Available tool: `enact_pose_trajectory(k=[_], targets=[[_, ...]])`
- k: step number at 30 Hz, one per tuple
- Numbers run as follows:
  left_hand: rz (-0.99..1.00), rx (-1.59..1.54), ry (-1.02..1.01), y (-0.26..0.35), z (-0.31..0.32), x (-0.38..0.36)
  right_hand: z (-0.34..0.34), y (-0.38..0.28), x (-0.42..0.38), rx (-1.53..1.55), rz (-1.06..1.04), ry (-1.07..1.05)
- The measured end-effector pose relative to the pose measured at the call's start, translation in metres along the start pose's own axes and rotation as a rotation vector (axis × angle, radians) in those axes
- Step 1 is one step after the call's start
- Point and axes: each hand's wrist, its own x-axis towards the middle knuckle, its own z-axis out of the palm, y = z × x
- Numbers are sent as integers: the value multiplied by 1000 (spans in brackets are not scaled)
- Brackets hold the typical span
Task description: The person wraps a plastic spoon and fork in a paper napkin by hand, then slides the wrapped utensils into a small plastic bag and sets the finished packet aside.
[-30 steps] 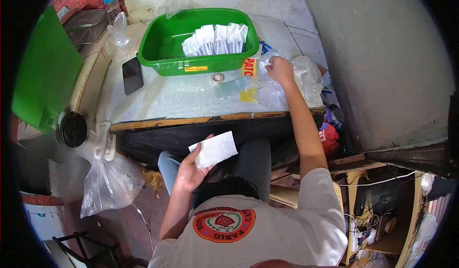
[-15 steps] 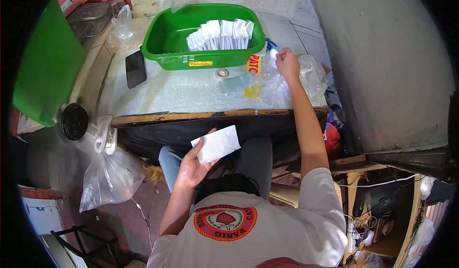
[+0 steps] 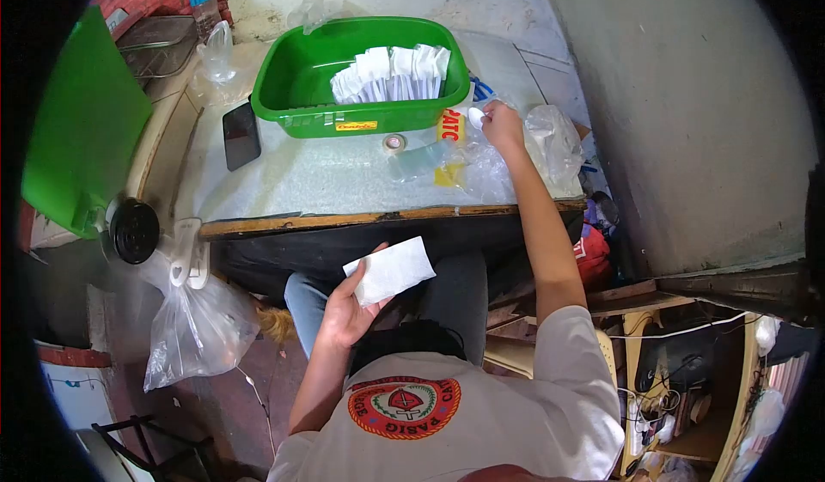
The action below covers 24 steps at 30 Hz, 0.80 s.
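My left hand (image 3: 350,310) holds a flat white paper packet (image 3: 391,271) over my lap, thumb on top. Beyond the table's edge, my right hand (image 3: 502,127) pinches a small round white item (image 3: 477,118) above clear plastic wrapping (image 3: 488,168). A green basin (image 3: 361,124) stands on the table (image 3: 301,181), and a row of white paper packets (image 3: 397,71) leans upright inside it. In front of the basin lie a roll of tape (image 3: 394,143) and a translucent plastic piece (image 3: 421,162).
A black phone (image 3: 241,137) lies left of the basin. A water bottle (image 3: 204,3) and a knotted plastic bag (image 3: 217,57) are at the back left. Another bag (image 3: 198,332) hangs from the table's left side. A grey wall (image 3: 687,121) rises on the right.
My right hand has moved slightly left and down with the white item, which now shows more clearly. My left hand still holds the packet, now a little lower. The view has shifted slightly.
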Motion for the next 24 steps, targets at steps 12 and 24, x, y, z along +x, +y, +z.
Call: enact_pose_trajectory(k=[12,24], targets=[[-13,21,12,-1,4,4,3,6,6,291,44,291],[221,133,-5,5,46,32,-99,-123,-174,958,-241,-55]])
